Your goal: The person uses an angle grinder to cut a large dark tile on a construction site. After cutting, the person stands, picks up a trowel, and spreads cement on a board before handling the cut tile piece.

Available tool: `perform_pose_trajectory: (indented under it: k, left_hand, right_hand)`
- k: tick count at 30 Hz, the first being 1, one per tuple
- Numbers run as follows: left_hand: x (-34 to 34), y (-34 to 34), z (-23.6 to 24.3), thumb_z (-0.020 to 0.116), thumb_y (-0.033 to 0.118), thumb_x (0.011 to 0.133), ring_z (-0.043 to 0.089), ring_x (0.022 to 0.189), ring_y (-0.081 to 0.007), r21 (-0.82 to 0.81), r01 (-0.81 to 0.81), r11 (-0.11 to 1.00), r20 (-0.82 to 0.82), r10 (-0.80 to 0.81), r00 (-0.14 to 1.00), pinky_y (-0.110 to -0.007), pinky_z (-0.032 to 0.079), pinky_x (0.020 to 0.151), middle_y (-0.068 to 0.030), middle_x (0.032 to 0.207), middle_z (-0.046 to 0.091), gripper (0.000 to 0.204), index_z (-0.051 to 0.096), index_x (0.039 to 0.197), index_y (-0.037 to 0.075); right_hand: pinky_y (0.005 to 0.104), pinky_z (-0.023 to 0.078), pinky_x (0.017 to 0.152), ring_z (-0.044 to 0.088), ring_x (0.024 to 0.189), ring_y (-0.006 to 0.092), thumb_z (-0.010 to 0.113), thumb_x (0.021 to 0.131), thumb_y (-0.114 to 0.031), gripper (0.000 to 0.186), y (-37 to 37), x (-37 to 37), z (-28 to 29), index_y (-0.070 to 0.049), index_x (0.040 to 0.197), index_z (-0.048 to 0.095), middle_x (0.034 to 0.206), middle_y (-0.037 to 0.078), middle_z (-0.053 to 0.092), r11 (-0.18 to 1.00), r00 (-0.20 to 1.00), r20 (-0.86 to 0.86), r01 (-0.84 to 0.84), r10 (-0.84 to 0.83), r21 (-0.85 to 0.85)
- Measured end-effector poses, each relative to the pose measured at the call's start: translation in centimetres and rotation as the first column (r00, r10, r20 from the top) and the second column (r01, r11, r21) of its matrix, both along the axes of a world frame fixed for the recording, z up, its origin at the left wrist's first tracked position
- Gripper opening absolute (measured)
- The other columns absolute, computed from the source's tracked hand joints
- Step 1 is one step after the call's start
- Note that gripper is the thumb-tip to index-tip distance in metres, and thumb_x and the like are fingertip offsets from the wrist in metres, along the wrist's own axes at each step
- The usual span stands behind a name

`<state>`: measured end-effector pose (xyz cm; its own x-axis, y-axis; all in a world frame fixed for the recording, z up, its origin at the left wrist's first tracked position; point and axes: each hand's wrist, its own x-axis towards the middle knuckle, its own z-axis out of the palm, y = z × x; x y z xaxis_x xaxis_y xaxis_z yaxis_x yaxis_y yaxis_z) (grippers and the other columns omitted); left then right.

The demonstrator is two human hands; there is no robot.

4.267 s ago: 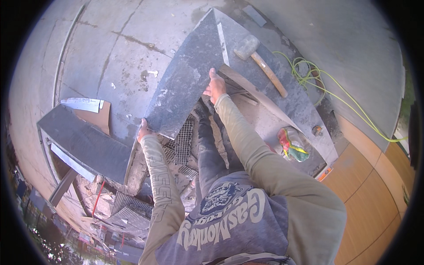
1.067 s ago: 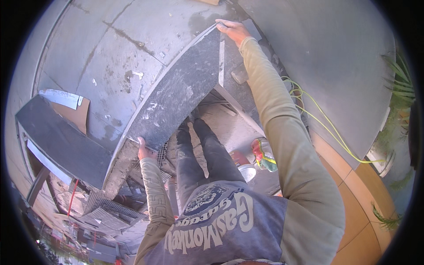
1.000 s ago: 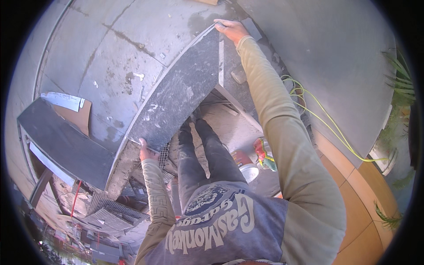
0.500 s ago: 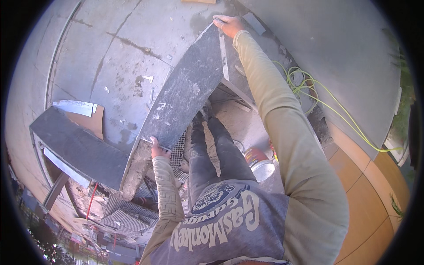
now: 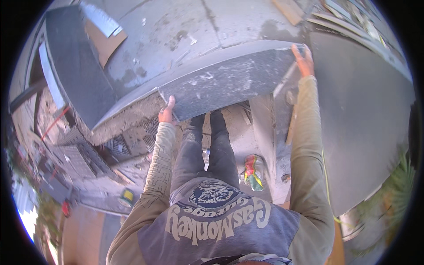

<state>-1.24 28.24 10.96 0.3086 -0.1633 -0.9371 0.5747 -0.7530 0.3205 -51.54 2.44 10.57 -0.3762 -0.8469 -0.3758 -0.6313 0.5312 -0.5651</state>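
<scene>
A long dark grey stone slab (image 5: 229, 81) with pale dusty smears lies across in front of me, over the edge of a rough, open counter base. My left hand (image 5: 167, 112) grips its near left end, the thumb on the top face and the other fingers hidden below. At the far right corner, my right hand (image 5: 304, 61) holds the slab by its end, fingers bent over the edge. Left of the slab, a second dark slab (image 5: 75, 66) covers another stretch of the base. My legs stand under the near edge of the held slab.
Brown cardboard (image 5: 104, 39) and a pale blue strip (image 5: 100, 20) lie beside the left slab. A red rod (image 5: 55, 121) slants near gridded panels (image 5: 79, 154). Below my right arm sits a red, yellow and green bag (image 5: 252, 172). A broad grey surface (image 5: 362, 115) spans the right.
My view has turned, so the slab now runs more crosswise. Both hands still hold its ends; my right hand's fingers now bend over the corner. The colourful bag shows more fully.
</scene>
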Motion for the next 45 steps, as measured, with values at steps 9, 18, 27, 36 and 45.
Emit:
perform_pose_trajectory:
  k: [9, 18, 27, 36, 45]
  left_hand:
    - [-1.0, 0.5, -0.7, 0.086, 0.063, 0.07, 0.056, 0.077, -0.0157, 0.284, 0.168, 0.944, 0.289, -0.251, 0.924, -0.029, 0.048, 0.075, -0.0077, 0.084, 0.062, 0.07, 0.063, 0.083, -0.002]
    - [-2.0, 0.8, -0.6, 0.084, 0.05, 0.078, 0.053, 0.076, -0.0121, 0.072, -0.137, 0.988, 0.171, 0.123, 0.978, -0.027, 0.045, 0.072, -0.002, 0.083, 0.059, 0.052, 0.065, 0.085, 0.002]
    - [-1.8, 0.2, 0.0, 0.084, 0.053, 0.077, 0.054, 0.08, -0.0132, 0.204, -0.199, 0.959, 0.069, 0.189, 0.98, -0.034, 0.048, 0.067, -0.0036, 0.086, 0.059, 0.054, 0.064, 0.086, 0.003]
    - [-1.6, 1.8, -1.7, 0.08, 0.045, 0.084, 0.062, 0.116, -0.034, 0.011, -0.243, 0.97, -0.034, 0.243, 0.969, -0.053, 0.048, 0.098, -0.0171, 0.134, 0.059, 0.071, 0.058, 0.132, -0.003]
    - [-1.8, -1.5, 2.0, 0.062, 0.056, 0.095, 0.06, 0.119, -0.0364, -0.041, -0.249, 0.968, -0.304, 0.225, 0.926, -0.056, 0.053, 0.096, -0.0211, 0.135, 0.055, 0.08, 0.045, 0.141, -0.006]
  right_hand:
    - [0.0352, 0.03, 0.114, 0.044, 0.134, 0.0232, 0.066, 0.097, -0.04, 0.07, -0.7, 1.5, 0.4, -0.006, 0.151, 0.038, 0.145, 0.014, 0.048, 0.998, 0.986, 0.162, 0.017, -0.026, 0.056]
    - [0.0377, 0.027, 0.116, 0.038, 0.139, 0.0234, 0.059, 0.101, -0.042, 0.067, -0.6, -0.2, -0.9, -0.009, 0.154, 0.035, 0.151, 0.012, 0.04, 0.993, 0.994, 0.063, -0.091, 0.086, 0.077]
    - [0.037, 0.027, 0.117, 0.04, 0.137, 0.0242, 0.054, 0.103, -0.044, 0.066, -1.3, 3.5, 1.1, -0.007, 0.154, 0.035, 0.15, 0.014, 0.041, 0.99, 0.997, 0.064, -0.048, 0.04, 0.13]
    - [0.0336, 0.032, 0.114, 0.043, 0.135, 0.019, 0.059, 0.102, -0.036, 0.06, -0.8, -0.7, -0.9, -0.005, 0.15, 0.042, 0.144, 0.009, 0.047, 0.976, 0.974, -0.072, -0.209, 0.214, 0.066]
    - [0.0357, 0.034, 0.113, 0.046, 0.136, 0.029, 0.071, 0.091, -0.046, 0.084, -0.2, 2.5, 1.8, -0.001, 0.152, 0.035, 0.146, 0.021, 0.048, 0.999, 1.0, -0.007, 0.031, -0.031, 0.041]
